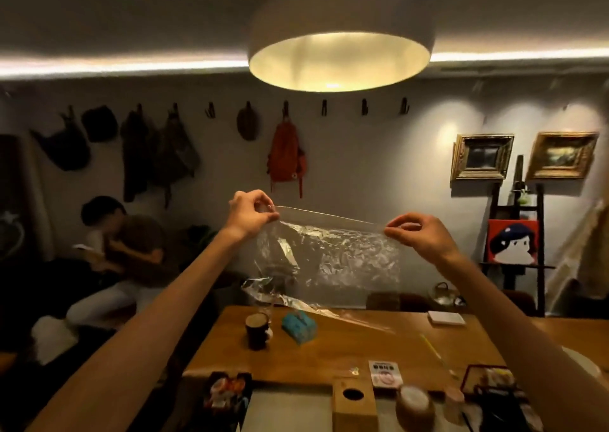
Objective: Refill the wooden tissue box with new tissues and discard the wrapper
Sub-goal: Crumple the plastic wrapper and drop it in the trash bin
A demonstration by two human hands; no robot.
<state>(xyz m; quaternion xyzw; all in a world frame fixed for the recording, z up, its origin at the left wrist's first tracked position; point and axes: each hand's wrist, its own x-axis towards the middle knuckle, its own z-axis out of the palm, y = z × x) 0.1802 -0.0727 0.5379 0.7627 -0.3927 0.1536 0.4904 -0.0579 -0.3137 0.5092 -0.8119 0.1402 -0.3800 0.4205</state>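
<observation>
A dim room with a round pendant lamp [341,59] over a wooden table [346,346]. Above the table, the left hand [252,213] and right hand [417,235] each pinch, fingertips pressed together, a top corner of a clear, crinkled plastic wrapper [329,253], stretched taut between them and trailing below the fingers toward the tabletop. Well below the fingers, at the near edge, stands the wooden tissue box [354,405] with a round hole on top. A dark mug [257,330] and a teal pack [299,326] sit beyond.
</observation>
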